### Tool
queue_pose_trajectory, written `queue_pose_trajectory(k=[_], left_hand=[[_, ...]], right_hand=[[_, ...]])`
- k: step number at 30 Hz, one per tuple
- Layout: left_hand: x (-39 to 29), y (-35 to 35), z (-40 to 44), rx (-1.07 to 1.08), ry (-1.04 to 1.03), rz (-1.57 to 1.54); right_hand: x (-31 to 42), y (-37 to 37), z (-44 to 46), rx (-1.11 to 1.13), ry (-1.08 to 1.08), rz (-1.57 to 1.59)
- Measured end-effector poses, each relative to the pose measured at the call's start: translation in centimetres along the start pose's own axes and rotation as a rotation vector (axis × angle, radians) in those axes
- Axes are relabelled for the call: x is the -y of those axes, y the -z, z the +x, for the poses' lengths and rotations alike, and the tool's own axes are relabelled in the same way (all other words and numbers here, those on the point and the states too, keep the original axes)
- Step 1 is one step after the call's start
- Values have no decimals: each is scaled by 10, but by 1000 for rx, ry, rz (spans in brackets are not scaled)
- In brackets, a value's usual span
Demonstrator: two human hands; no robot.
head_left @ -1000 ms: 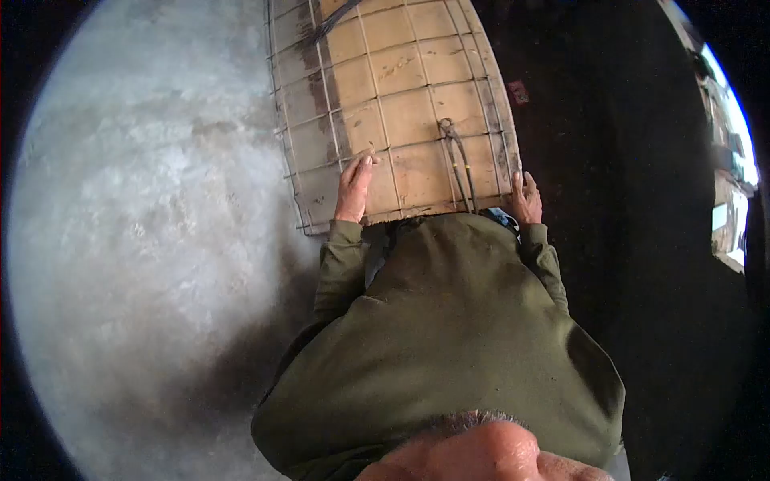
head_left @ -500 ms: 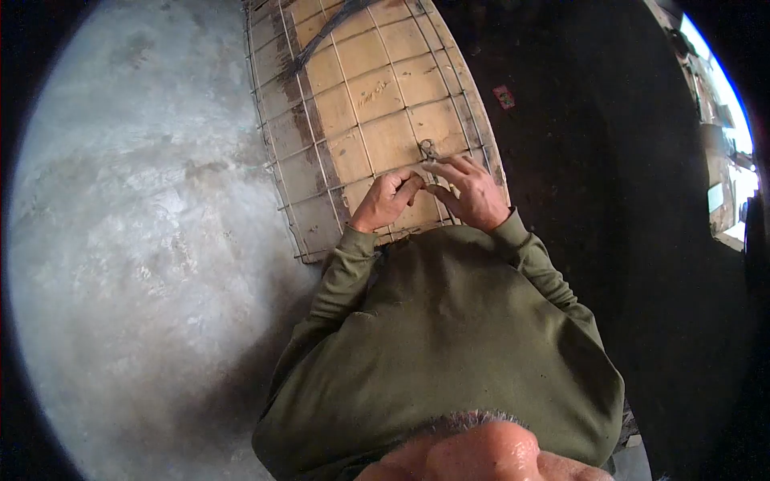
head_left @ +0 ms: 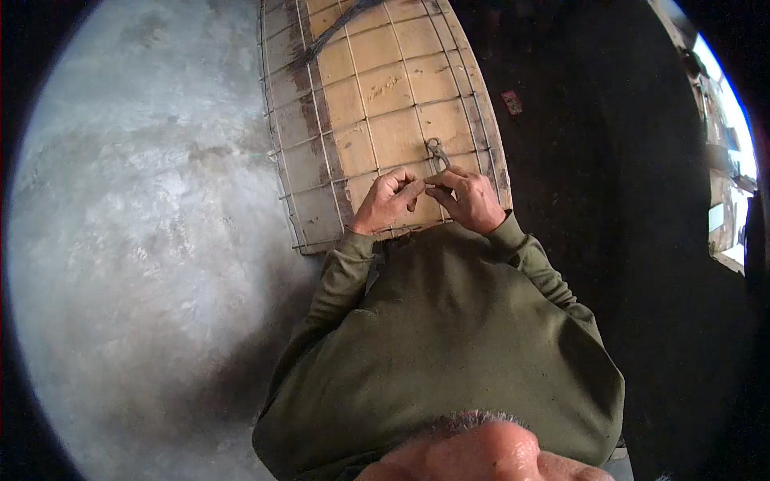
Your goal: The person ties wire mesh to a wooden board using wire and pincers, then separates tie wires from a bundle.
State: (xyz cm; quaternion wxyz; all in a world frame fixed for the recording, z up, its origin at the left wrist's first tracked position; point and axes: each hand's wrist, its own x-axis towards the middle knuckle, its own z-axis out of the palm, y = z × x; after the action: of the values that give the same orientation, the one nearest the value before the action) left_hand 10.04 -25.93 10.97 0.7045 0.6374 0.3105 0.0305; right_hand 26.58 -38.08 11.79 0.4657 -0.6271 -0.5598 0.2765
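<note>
My left hand is closed in a pinch above the near end of the wooden board. Close beside it, fingertips almost meeting, my right hand is closed too. Whatever the fingers hold is too small to make out. A grid of thin metal rods lies over the board. The pincers rest on it with their head showing just beyond my right hand, which hides their handles. Farther up the board lies a bundle of dark wire.
A pale grey concrete floor spreads to the left of the board. Dark ground lies to the right, with a small red packet on it. Bright cluttered shapes stand at the far right edge.
Both hands have come from the board's two sides to its middle and closed near each other. Since half a second ago, my right hand's fingers have drawn in further.
</note>
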Motion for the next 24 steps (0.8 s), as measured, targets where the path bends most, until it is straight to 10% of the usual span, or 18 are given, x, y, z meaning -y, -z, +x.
queue_pose_trajectory(k=[9, 17, 24], left_hand=[[-3, -1, -16, -80, -230, 493], [-28, -11, -23, -41, 9, 568], [2, -13, -22, -55, -59, 52]], right_hand=[[-6, -15, -14, -6, -32, -92], [-2, -16, -18, -50, -88, -25], [6, 3, -15, -49, -209, 163]])
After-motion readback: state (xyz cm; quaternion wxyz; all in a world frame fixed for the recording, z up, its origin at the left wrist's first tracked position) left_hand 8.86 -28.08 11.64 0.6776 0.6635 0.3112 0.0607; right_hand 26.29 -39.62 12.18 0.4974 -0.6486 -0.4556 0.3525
